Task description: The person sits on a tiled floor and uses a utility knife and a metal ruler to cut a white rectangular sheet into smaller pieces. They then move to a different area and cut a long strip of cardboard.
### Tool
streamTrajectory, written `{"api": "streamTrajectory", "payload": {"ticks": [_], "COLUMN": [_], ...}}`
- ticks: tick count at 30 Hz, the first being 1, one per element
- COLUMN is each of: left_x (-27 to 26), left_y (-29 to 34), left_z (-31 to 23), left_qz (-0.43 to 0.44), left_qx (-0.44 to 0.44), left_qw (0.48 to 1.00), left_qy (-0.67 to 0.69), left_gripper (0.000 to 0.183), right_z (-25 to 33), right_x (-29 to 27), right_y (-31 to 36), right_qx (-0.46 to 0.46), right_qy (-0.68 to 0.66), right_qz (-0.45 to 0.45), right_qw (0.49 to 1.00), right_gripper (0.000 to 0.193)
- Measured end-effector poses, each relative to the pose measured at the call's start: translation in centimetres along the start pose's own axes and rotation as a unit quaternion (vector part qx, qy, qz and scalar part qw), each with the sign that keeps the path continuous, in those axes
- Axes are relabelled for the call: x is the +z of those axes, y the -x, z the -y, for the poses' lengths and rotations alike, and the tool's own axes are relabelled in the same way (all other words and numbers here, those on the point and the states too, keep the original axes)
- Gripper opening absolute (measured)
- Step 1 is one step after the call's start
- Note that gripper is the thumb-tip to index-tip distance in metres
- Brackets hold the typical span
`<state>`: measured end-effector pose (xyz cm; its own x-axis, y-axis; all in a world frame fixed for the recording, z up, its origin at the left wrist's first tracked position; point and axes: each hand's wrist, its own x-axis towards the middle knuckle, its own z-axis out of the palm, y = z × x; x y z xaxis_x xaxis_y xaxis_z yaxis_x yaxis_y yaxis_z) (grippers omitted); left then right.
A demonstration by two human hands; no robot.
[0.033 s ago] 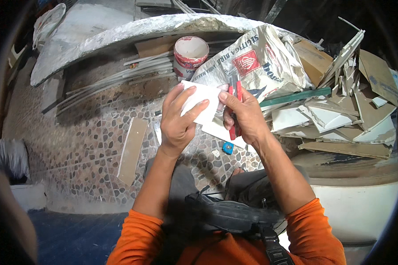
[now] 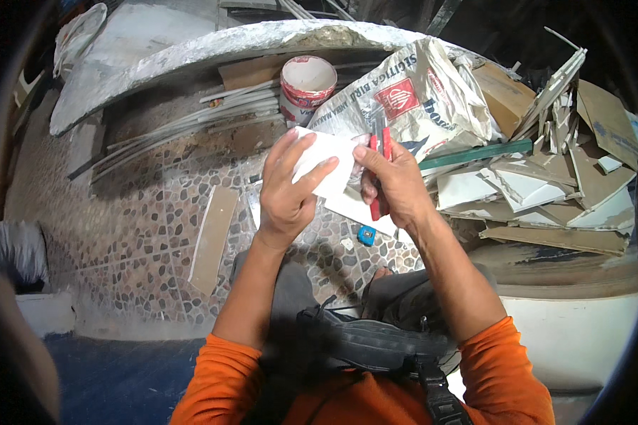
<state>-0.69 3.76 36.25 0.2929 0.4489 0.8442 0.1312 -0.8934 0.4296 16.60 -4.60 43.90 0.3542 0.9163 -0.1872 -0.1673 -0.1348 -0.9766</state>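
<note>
White and flat, a small board piece (image 2: 325,173) is in the left hand (image 2: 287,195), whose fingers are bent and partly spread across the face turned to the wearer; the thumb's place is hard to tell. The right hand (image 2: 397,185) is closed around a red-handled hand tool (image 2: 386,145), its grey metal end pointing away from the wearer; the tool's exact kind is unclear. The right thumb lies along the handle, close by the right edge of the white piece. Both hands are raised above the pebble-patterned floor (image 2: 142,248).

Below them on that floor lies a larger white board (image 2: 361,214), with a blue tape measure (image 2: 366,236) just beside its near edge. A tan board strip (image 2: 215,241) lies to the left of the hands, well apart from the tape measure. Toward the floor's far edge stand a red-and-white bucket (image 2: 308,92) and a crumpled paper sack (image 2: 446,92), with thin pale rods (image 2: 184,131) to the bucket's left. Along the floor's right edge, a green bar (image 2: 475,154) lies beside a heap of broken board offcuts (image 2: 532,184).
</note>
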Motion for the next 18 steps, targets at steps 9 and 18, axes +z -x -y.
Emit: {"api": "streamTrajectory", "payload": {"ticks": [9,18], "left_x": [0.8,-3.0], "left_y": [1.7,5.2], "left_z": [1.4,8.1], "left_qz": [0.100,0.077], "left_qx": [-0.264,-0.482], "left_qw": [0.873,0.840], "left_qy": [0.398,0.236], "left_gripper": [0.109,0.042], "right_z": [0.4,2.2], "right_x": [2.1,-3.2], "right_y": [-0.3,1.6], "right_qx": [-0.044,-0.034], "right_qy": [0.125,0.454], "right_qz": [-0.121,-0.038], "right_qw": [0.984,0.890], "right_gripper": [0.020,0.024]}}
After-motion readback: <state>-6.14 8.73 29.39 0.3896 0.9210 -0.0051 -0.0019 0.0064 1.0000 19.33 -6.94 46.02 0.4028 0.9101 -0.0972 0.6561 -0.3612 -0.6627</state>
